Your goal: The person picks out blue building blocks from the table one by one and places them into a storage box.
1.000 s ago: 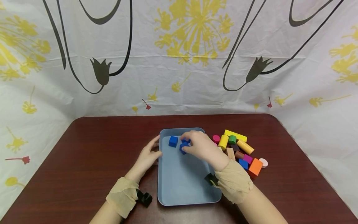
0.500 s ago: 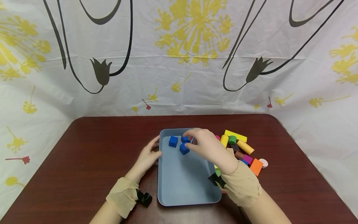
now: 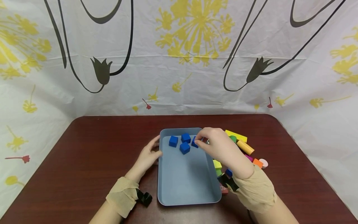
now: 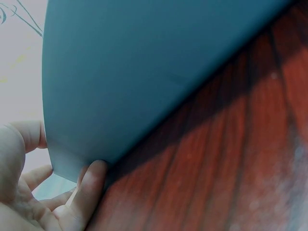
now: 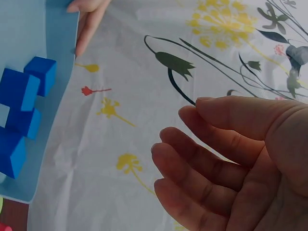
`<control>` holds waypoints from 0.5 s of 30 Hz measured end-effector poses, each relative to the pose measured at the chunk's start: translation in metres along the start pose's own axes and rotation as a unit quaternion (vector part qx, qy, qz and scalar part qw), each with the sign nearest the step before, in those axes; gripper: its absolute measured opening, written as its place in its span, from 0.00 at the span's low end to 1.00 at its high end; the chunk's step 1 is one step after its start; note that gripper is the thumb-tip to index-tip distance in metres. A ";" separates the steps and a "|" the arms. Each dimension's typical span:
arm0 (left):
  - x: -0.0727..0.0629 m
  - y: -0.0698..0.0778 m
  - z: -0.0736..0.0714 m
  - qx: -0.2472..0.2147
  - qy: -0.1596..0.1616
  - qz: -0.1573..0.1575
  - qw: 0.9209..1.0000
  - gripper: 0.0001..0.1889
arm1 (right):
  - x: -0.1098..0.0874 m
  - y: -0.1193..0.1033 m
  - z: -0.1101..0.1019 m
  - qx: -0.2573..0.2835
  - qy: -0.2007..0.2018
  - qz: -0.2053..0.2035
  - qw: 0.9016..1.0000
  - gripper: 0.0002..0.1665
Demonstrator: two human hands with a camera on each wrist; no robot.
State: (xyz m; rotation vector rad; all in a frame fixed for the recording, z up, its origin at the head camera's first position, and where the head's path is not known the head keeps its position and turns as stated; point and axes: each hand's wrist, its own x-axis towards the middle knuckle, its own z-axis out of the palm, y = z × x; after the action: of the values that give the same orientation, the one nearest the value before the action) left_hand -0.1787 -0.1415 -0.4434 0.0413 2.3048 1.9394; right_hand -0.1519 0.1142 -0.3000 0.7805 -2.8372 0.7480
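A blue-grey tray [image 3: 190, 186] lies on the table, with several blue cubes [image 3: 185, 148] near its far end. My left hand [image 3: 146, 158] touches the tray's left side; in the left wrist view its fingers and thumb [image 4: 94, 180] meet the outer wall and edge. Over the far right part of the tray is my right hand [image 3: 223, 149], its fingertips in front of the rightmost blue cube [image 3: 194, 142] in the head view. From the right wrist, that hand [image 5: 240, 163] shows loosely curved fingers holding nothing, beside the cubes [image 5: 17, 89].
To the tray's right lie loose blocks, among them a long yellow block [image 3: 236, 135], an orange-yellow cylinder [image 3: 245, 146], an orange block [image 3: 257, 163] and a pale disc [image 3: 263, 163]. My right arm covers part of them. A patterned white cloth [image 3: 179, 99] hangs behind the table [image 3: 112, 146].
My right hand has moved right, away from the middle cubes, uncovering them and part of another cube to the right. The left hand and the tray stay in place.
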 end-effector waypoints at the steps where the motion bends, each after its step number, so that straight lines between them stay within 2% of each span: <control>1: 0.000 0.000 0.000 0.000 0.000 0.000 1.000 0.39 | -0.001 0.001 -0.002 -0.003 0.003 -0.002 1.000 0.02; 10: 0.000 -0.001 0.000 0.000 -0.001 -0.003 1.000 0.39 | -0.015 0.006 -0.017 -0.016 0.042 -0.003 0.999 0.03; 15: 0.000 -0.002 0.000 -0.003 -0.001 -0.005 1.000 0.39 | -0.024 0.009 -0.023 -0.023 0.041 0.010 0.999 0.03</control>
State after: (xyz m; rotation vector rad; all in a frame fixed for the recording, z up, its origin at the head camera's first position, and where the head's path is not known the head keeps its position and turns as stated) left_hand -0.1790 -0.1415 -0.4449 0.0314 2.2924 1.9416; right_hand -0.1360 0.1432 -0.2887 0.7000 -2.7810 0.6981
